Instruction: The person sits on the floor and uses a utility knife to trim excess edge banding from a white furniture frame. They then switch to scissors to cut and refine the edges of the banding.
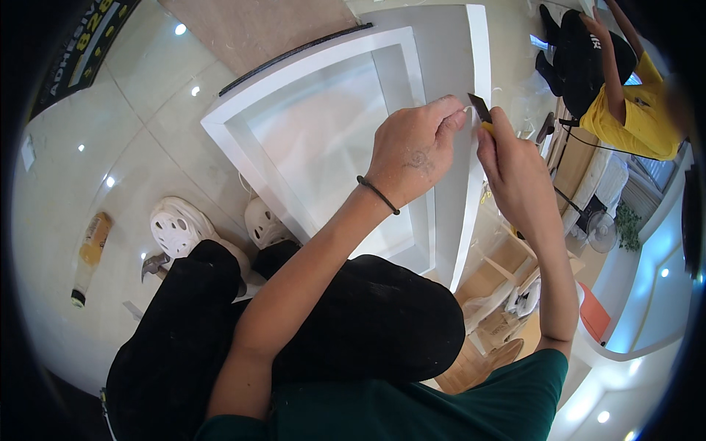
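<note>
Wearing a dark green shirt (441,411) and black trousers (368,323), a person with bent knees works over a white framed piece (441,51), with both forearms reaching forward from the lower edge of the view. A thin dark band (379,196) circles the left wrist. The right hand (518,176) is closed around a cutter (480,109) with a dark blade and a yellow part beside the fingers; the blade points away from the person and slightly leftward. The left hand (418,151) is bunched, its thumb and forefinger pressed together just beside the blade. A pale sliver shows at these fingertips; whether it is pinched cannot be told. Both hands lie over or near the long right-hand edge of the framed piece, and contact between blade and edge cannot be made out. The framed piece, in front of the knees, has a raised rim around a pale, glossy inner panel.

At left, a white perforated clog (180,224) rests on the tiled floor (121,169), with a hammer (153,266) near it, partly hidden by the trouser leg. Farther left lies a clear bottle (92,246) with yellowish contents and a dark cap. Beyond the framed piece is a brown board (257,29). In the right background are a round fan (601,231), a leafy plant (627,224) and a co-worker in a yellow shirt (640,117).
</note>
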Demonstrator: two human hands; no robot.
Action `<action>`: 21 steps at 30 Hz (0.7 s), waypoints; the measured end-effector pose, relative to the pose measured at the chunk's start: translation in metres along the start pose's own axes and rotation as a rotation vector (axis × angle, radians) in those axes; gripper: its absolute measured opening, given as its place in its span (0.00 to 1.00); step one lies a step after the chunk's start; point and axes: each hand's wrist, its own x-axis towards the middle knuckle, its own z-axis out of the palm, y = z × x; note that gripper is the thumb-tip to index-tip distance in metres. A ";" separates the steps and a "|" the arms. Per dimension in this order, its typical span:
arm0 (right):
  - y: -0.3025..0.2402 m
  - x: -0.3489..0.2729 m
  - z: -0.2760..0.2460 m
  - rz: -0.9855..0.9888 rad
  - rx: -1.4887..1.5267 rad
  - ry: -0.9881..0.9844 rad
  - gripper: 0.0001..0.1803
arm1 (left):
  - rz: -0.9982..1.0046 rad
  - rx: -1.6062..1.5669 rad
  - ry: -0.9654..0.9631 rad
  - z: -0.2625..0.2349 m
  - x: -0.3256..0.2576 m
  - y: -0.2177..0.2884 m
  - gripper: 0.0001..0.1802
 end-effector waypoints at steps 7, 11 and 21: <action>-0.002 0.004 -0.003 0.039 0.031 -0.065 0.12 | -0.002 -0.020 -0.037 -0.001 -0.002 -0.001 0.13; -0.003 0.009 -0.003 -0.008 -0.004 -0.051 0.12 | 0.031 0.000 0.014 -0.001 -0.006 -0.001 0.07; 0.002 0.014 -0.002 -0.056 -0.067 -0.025 0.12 | 0.087 0.109 0.003 0.003 -0.011 -0.009 0.11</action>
